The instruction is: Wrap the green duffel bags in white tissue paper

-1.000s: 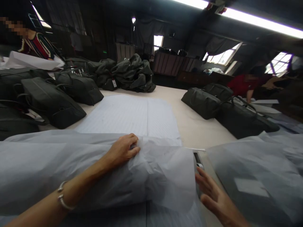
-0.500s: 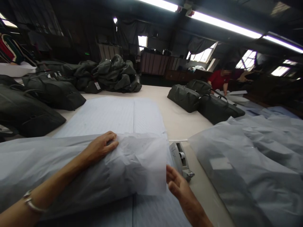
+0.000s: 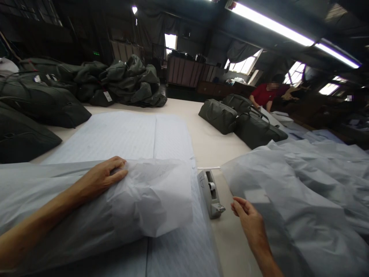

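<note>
Since half a second ago, right hand (image 3: 250,215) moved away from the bundle (image 3: 115,207), now open just right of the tape dispenser (image 3: 210,192). Left hand (image 3: 100,177) presses flat on the bundle, whose long axis runs left-right under it.
</note>
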`<state>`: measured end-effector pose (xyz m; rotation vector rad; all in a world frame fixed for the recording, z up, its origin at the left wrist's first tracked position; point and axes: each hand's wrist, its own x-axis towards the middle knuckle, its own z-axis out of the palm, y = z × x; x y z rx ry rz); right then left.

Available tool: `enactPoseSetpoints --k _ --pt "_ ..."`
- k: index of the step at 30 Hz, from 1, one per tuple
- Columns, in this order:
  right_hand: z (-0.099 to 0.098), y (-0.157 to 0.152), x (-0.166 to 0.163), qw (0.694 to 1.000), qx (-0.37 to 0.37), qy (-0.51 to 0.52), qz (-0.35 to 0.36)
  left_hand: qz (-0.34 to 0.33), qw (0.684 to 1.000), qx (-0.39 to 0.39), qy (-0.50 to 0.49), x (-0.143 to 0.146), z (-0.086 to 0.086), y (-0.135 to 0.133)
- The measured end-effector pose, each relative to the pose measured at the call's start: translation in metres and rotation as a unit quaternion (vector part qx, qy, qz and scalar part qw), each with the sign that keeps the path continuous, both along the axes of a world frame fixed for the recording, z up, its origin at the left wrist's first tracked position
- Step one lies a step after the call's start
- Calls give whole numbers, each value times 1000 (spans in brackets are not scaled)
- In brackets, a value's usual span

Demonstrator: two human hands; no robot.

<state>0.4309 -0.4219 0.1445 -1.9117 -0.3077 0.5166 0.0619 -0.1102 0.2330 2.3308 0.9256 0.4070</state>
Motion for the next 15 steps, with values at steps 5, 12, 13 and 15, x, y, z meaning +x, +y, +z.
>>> enactPoseSetpoints --k 5,12,13,15 --pt "-35 3 30 992 -66 75 76 19 1000 -17 3 1 -1 1" --pt "-68 21 15 992 -36 115 33 27 999 -26 1 0 -4 4" --pt "-71 22 17 993 -32 111 27 24 999 -25 2 0 -4 4" --pt "-76 24 19 995 -10 91 28 19 1000 -23 2 0 -4 4"
